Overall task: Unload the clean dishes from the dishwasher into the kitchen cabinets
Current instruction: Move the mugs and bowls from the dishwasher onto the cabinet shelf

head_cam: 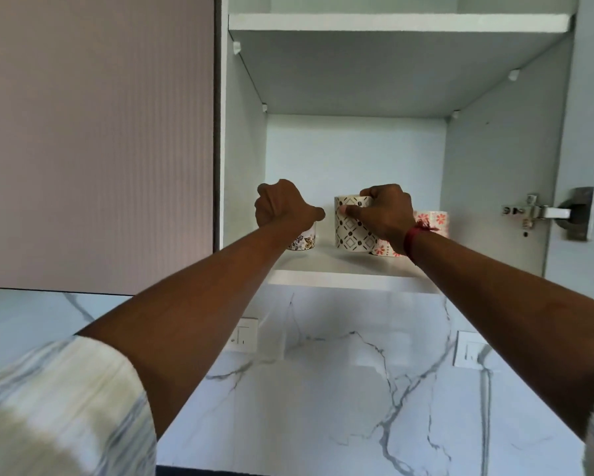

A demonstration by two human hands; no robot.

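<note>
White shelf (340, 266) bears three mugs (352, 231); two hands (386, 213) reach in.

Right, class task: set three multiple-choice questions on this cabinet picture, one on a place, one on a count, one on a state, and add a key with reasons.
1. Where do the mugs stand?
A. on the lower shelf of the open cabinet
B. on the marble counter
C. on the top shelf

2. How many mugs are visible?
A. one
B. three
C. five

3. What is the right hand doing?
A. hanging free
B. pressing a wall switch
C. gripping the diamond-patterned mug

Key:
1 A: all rest on the lower shelf.
2 B: a floral mug, the diamond-patterned mug and a pink-flowered mug.
3 C: the right hand wraps the mug's top, while the left hand covers the floral mug.
</note>
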